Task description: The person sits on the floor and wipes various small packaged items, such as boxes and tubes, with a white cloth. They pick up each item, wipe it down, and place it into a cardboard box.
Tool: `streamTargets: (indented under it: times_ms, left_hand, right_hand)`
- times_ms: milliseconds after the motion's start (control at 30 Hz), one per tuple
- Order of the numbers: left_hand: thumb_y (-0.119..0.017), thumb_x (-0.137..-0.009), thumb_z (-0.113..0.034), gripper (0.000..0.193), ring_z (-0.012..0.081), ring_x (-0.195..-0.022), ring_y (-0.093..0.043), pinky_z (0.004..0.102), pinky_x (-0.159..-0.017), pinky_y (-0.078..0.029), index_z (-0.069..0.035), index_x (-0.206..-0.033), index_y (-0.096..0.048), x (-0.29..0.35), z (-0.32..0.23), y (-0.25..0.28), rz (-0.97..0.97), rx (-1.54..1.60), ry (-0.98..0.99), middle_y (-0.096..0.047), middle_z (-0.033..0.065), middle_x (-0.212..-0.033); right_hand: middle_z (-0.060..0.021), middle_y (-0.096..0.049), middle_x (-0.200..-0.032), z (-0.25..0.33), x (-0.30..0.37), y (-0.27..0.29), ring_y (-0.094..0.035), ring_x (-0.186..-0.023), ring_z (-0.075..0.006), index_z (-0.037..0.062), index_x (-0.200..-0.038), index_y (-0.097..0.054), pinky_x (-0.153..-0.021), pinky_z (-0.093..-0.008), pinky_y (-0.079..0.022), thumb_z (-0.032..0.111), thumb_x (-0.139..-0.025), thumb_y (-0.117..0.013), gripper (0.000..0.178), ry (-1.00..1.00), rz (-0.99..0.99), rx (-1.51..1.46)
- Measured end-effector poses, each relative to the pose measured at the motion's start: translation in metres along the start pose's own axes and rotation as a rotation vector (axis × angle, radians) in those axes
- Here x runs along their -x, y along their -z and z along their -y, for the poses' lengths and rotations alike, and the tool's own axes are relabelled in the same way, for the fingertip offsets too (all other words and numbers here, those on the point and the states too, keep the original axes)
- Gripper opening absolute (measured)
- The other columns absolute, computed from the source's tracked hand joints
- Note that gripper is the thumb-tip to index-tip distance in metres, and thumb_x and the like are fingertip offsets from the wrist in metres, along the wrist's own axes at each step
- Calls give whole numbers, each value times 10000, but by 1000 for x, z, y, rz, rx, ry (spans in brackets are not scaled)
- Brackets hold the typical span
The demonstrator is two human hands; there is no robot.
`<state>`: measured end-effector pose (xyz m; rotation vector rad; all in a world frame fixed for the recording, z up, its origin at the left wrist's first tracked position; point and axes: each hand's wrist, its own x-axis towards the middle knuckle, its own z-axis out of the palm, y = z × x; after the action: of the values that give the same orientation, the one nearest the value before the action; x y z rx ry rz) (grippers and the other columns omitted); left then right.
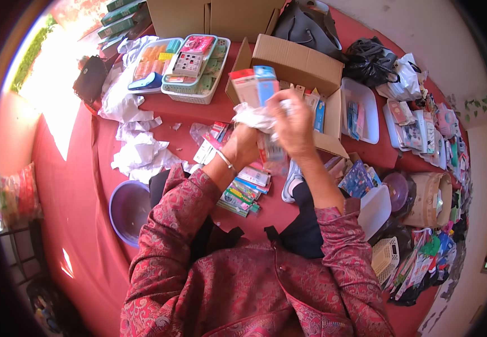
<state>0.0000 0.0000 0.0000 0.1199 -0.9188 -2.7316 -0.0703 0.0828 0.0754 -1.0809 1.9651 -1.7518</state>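
Observation:
In front of me my left hand (243,147) is closed round a small bundle of flat packets (246,87), one red and white, one blue at the top. A clear plastic end of the bundle hangs below the hands. My right hand (293,124) is closed on a crumpled white cloth (255,117) pressed against the bundle; some of it is blurred by motion. Just beyond them stands an open cardboard box (298,60) with packets inside. Below my hands several flat packets (242,194) lie in a pile on the red cloth.
White crumpled cloths (142,154) and a purple basin (130,212) lie to the left. Lidded containers and a white basket (198,96) stand beyond them. To the right are a clear tub (361,112), a black bag (370,60), packaged goods and a cardboard carton (430,197).

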Motion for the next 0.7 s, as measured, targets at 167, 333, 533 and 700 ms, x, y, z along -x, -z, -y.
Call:
streamTargets:
  times_ms: [167, 333, 533, 700]
  left_hand:
    - [-465, -864, -49, 350, 227, -1061, -533, 371, -905, -442, 10, -1206, -423, 2, -41, -12, -314, 358, 11, -551, 123, -1145]
    - [-522, -830, -66, 423, 239, -1018, -563, 359, -808, -514, 52, -1214, -389, 10, -69, -8, 82, 414, 156, -536, 159, -1153]
    - [-609, -765, -70, 451, 293, -797, -629, 369, -737, -537, 48, -1168, -444, 34, -44, -45, 155, 346, 396, -590, 246, -961]
    - [-593, -794, -82, 400, 279, -862, -623, 381, -778, -517, 28, -1156, -465, 36, -39, -45, 198, 332, 390, -592, 218, -999]
  right_hand:
    - [-190, -554, -668, -3, 35, 14, -571, -627, -329, 12, -788, -524, -576, -394, -443, 111, -748, -588, 125, 373, 528, 536]
    - [-60, -616, -737, 2, 2, 97, -587, -680, -147, -15, -880, -595, -615, -265, -473, 280, -788, -627, 311, -414, 257, 115]
    - [-122, -563, -1106, -23, -9, 53, -565, -976, -217, -4, -1144, -505, -816, -323, -489, 300, -788, -635, 486, -470, 369, -723]
    - [-113, -534, -1134, -15, -14, 52, -552, -987, -200, -4, -1206, -433, -827, -325, -477, 155, -753, -644, 524, -353, 339, -630]
